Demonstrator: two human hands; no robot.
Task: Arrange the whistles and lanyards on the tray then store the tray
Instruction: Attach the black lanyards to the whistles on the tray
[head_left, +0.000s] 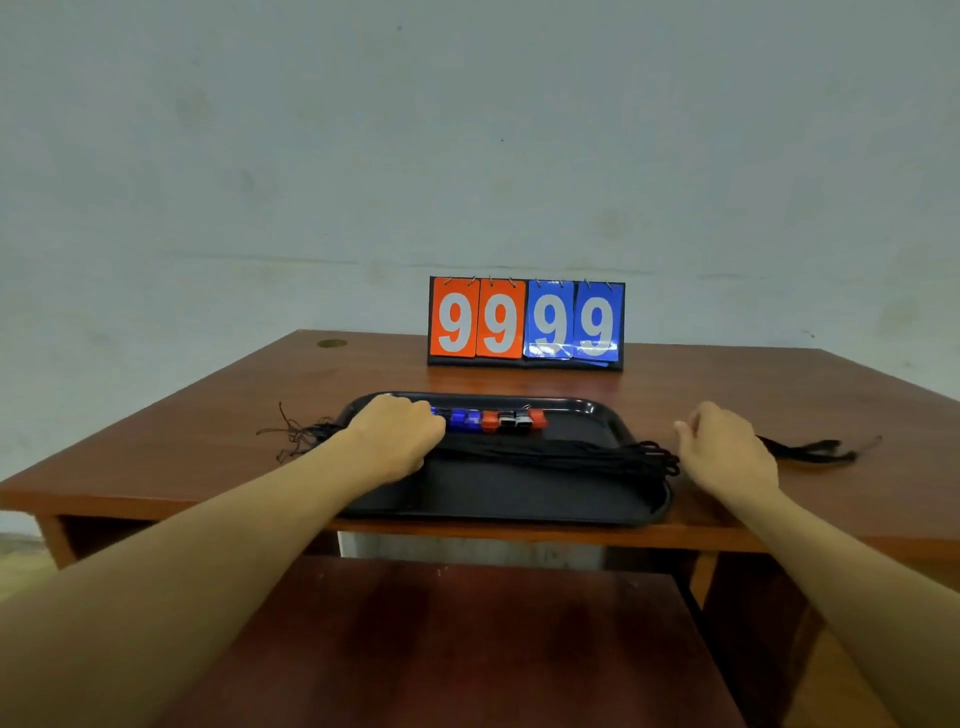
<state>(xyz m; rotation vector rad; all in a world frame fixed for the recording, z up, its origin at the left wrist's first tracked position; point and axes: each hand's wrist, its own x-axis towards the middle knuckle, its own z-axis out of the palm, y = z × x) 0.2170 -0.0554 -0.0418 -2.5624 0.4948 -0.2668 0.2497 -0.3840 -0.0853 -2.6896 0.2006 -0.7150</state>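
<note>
Arranging looks nearly finished. The left hand (397, 436), fingers curled under, rests on the black tray (493, 499) beside the whistles (498, 420); its grip is unclear. The right hand (724, 449), loosely curled, hovers past the bundled lanyards (571, 452). Next, probably gather the stray lanyard (815, 448) just beyond it.

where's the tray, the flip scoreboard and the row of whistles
tray (498, 493): head view, bare floor near its front rim
flip scoreboard (525, 325): head view, middle of the number cards
row of whistles (489, 420): head view, red whistle mid-row
</note>
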